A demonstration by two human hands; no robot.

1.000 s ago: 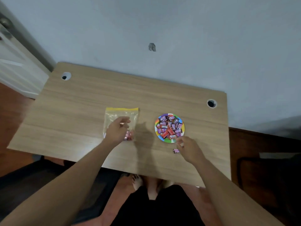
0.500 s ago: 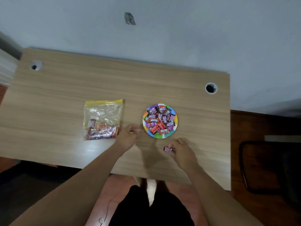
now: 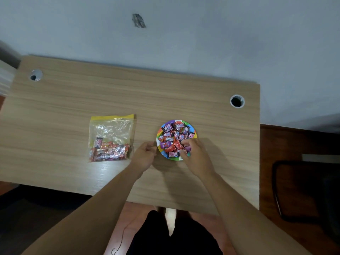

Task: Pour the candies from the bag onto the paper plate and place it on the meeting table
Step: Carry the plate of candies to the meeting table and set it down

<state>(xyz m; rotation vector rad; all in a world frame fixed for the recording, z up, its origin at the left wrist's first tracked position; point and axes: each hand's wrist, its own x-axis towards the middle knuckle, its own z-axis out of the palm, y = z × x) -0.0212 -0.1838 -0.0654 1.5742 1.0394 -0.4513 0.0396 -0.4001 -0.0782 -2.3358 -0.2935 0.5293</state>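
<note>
A small colourful paper plate [image 3: 191,128] heaped with wrapped candies [image 3: 172,139] sits on the wooden table [image 3: 73,100], right of centre. My left hand [image 3: 145,156] is at the plate's left rim, fingers curled and pinching the edge. My right hand [image 3: 195,157] reaches over the plate's near right part, its fingertips closed on a purple-wrapped candy [image 3: 188,149] above the pile. The clear zip bag [image 3: 112,129] with a yellow strip lies flat to the left of the plate. Several candies are still in its near end, and neither hand touches it.
Two round cable holes are in the table, one at the far left [image 3: 35,75] and one at the far right [image 3: 237,101]. A wall runs behind the table. A dark chair [image 3: 301,190] stands on the floor to the right.
My left hand left the bag and moved right to the plate's rim. My right hand picked the loose candy off the table and brought it over the plate.
</note>
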